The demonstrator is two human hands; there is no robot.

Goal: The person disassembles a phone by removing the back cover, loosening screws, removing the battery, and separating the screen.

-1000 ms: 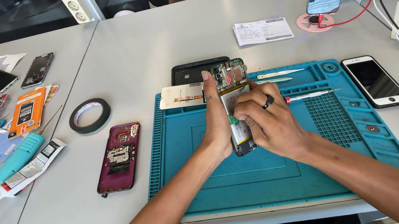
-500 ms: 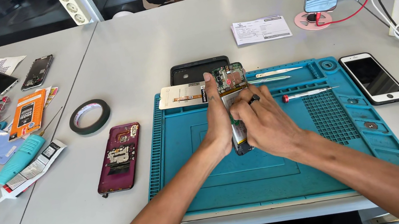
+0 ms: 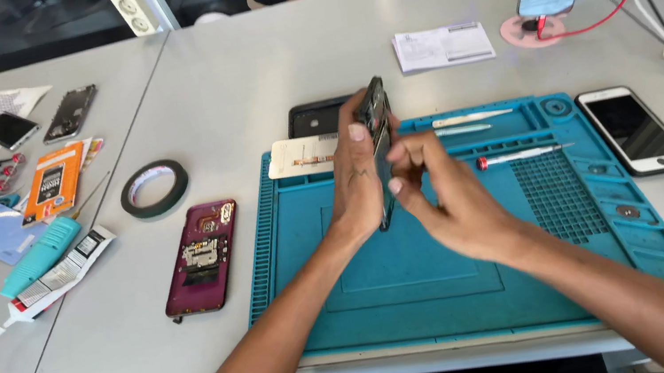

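Note:
My left hand (image 3: 359,175) holds an opened dark phone body (image 3: 375,114) on edge above the teal work mat (image 3: 421,288), its thin side toward me. My right hand (image 3: 441,195) is right beside it, fingertips pinching at the phone's near edge. Both hands meet at the middle of the mat. Behind them a pale flat phone panel (image 3: 296,156) lies on the mat's far left corner, with a black phone part (image 3: 312,118) just beyond it.
A maroon phone back (image 3: 202,258) and a tape roll (image 3: 153,188) lie left of the mat. A red-tipped screwdriver (image 3: 520,155) and tweezers (image 3: 472,118) rest on the mat's far side. A white phone (image 3: 633,129) lies right. Glue tube (image 3: 38,258) and orange packet (image 3: 52,181) far left.
The phone body has been turned from lying face-up in my hands to standing on its edge. My right hand has slid from over it to its right side.

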